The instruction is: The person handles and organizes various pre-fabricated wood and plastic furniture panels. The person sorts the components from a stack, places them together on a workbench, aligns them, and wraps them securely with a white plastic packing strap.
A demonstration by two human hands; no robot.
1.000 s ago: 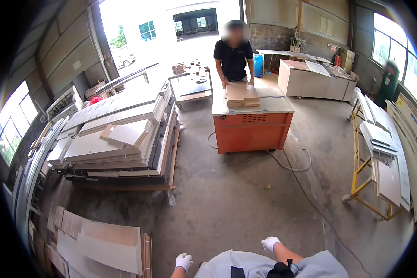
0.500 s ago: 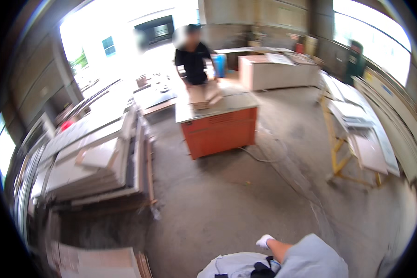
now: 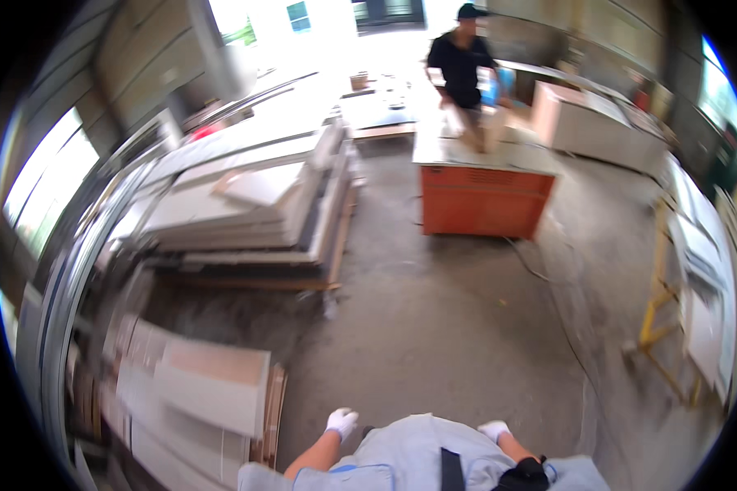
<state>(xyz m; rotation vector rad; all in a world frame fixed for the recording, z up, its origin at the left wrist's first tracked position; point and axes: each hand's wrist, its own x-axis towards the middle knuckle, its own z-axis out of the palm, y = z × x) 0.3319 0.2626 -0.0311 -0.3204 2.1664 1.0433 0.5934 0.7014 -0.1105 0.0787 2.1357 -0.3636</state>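
Observation:
My left hand [image 3: 342,422], in a white glove, hangs low beside my grey clothing [image 3: 418,438]. A little to its left lies a stack of pale boards [image 3: 213,385], and a gap shows between the hand and that stack. On the other side of my body is my right hand [image 3: 494,430], gloved in white as well, over the concrete floor. No held object shows at either hand. Both gloves are small and smeared, so how the fingers are set cannot be made out. A dark cable or strap [image 3: 528,475] lies against my clothing near the right forearm.
Beyond the floor a co-worker [image 3: 460,69] in black stands at an orange bench [image 3: 483,204] with pale pieces on top. A tall pile of panels [image 3: 229,213] fills the left. At right stands a yellow-framed rack [image 3: 657,303] with boards. A cable [image 3: 565,327] crosses the floor.
My view has swung left, so the bench, co-worker and panels sit farther right. My left hand has come into view. The co-worker's body and arms are posed differently.

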